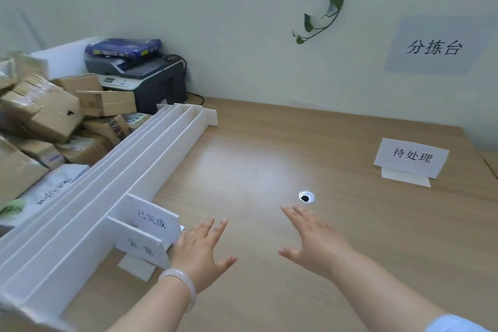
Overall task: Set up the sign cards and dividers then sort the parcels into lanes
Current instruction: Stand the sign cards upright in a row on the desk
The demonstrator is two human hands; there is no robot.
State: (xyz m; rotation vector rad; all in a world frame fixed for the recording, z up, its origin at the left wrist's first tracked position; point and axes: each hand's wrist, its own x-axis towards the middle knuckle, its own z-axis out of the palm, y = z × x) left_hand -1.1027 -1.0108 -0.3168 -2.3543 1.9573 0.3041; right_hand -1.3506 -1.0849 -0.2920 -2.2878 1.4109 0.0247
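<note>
My left hand and right hand stretch out flat, fingers spread, holding nothing, over the smooth wooden surface. Long white foam-board dividers lie along its left edge, with brown cardboard parcels heaped beyond. There are three sign cards: a leaning pair just beside my left hand, and a lone card upright, well apart to the right.

Dark grey printer at the back left of a wooden table. On the printer: blue plastic pack. Just right of the printer: black cable along the wall. Well right of it and nearer: round cable hole in the tabletop. Above and right: hanging green vine; farther right, pale wall sheet with black characters.
</note>
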